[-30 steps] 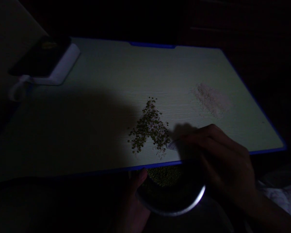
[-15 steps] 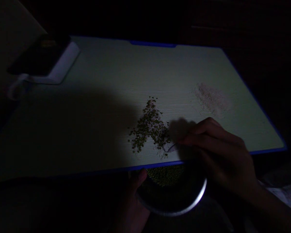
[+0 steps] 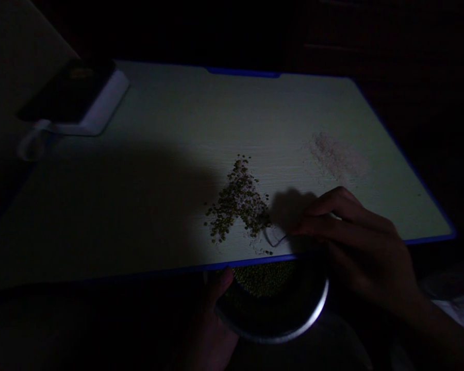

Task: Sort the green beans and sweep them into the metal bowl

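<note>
In the dim head view, my right hand (image 3: 359, 242) is closed in a pinch on a small spoon-shaped tool (image 3: 276, 238); its pale rounded end rests at the right lower edge of a pile of green mung beans (image 3: 235, 198) with pale bits among them. My left hand (image 3: 216, 319) grips the left side of a metal bowl (image 3: 294, 330), thumb over the rim. Mung beans (image 3: 266, 278) lie inside the bowl, which sits under the front edge of a pale board with blue edging (image 3: 170, 103). The left hand's other fingers are mostly hidden.
A pile of whitish grains (image 3: 336, 157) lies on the board's right side. A white box-shaped device with a dark top (image 3: 104, 103) and a looped strap (image 3: 33, 140) stands at the back left. Light-coloured cloth (image 3: 460, 312) shows at the lower right.
My right hand has shifted slightly right with the spoon-shaped tool, drawing it away from the pile. A few bits lie nearer the board's front edge. My left hand stays on the bowl.
</note>
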Available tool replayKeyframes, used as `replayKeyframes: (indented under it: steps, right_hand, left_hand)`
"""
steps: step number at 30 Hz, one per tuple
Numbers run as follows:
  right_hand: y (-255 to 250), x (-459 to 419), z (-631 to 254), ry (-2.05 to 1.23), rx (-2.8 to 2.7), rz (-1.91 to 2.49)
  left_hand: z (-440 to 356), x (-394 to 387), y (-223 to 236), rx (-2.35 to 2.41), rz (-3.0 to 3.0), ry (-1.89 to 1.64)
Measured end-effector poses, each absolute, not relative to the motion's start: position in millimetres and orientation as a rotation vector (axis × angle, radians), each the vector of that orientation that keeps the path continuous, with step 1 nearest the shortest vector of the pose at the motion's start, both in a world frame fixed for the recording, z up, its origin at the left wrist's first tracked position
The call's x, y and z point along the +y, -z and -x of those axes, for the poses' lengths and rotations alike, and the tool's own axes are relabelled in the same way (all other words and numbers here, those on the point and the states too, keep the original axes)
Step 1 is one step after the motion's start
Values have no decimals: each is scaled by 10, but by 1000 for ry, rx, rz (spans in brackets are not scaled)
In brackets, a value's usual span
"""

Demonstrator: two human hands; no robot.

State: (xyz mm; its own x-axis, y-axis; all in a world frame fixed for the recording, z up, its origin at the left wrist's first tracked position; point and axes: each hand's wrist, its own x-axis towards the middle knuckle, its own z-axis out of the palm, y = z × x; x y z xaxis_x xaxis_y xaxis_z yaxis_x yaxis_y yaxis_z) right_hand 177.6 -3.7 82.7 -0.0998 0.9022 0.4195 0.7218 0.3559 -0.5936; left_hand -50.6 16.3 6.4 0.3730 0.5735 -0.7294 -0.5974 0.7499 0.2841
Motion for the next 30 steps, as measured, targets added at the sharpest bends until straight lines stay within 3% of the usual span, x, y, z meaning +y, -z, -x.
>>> replayKeyframes:
  steps: [30]
  right_hand:
    - [-821, -47, -1637, -305, -1875, 1397]
  left_hand:
    - [511, 147, -59, 948, -15, -690]
